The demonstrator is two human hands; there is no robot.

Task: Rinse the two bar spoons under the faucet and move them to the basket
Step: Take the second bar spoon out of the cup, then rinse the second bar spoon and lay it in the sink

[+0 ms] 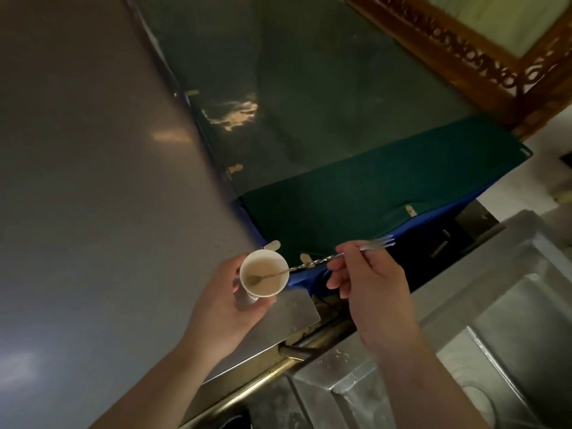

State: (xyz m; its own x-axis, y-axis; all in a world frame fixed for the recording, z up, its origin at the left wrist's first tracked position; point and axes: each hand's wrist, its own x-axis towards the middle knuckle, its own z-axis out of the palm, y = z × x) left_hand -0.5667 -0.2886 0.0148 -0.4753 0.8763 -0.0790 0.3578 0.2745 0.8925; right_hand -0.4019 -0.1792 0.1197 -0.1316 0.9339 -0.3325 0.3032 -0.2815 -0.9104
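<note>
My left hand (pixel 221 300) grips a small white paper cup (pixel 264 274) with beige liquid in it. A long twisted-stem bar spoon (pixel 312 264) has its bowl down in the cup and a small fork at its far end. My right hand (pixel 368 283) pinches the spoon's stem near the fork end, fingers closed on it. Only one bar spoon is in sight. No faucet or basket shows.
A steel counter (pixel 93 181) fills the left. A steel sink (pixel 510 329) lies at the lower right, below my right arm. A dark green cloth over blue fabric (pixel 371 193) hangs behind the hands. A carved wooden frame (pixel 495 57) stands at the upper right.
</note>
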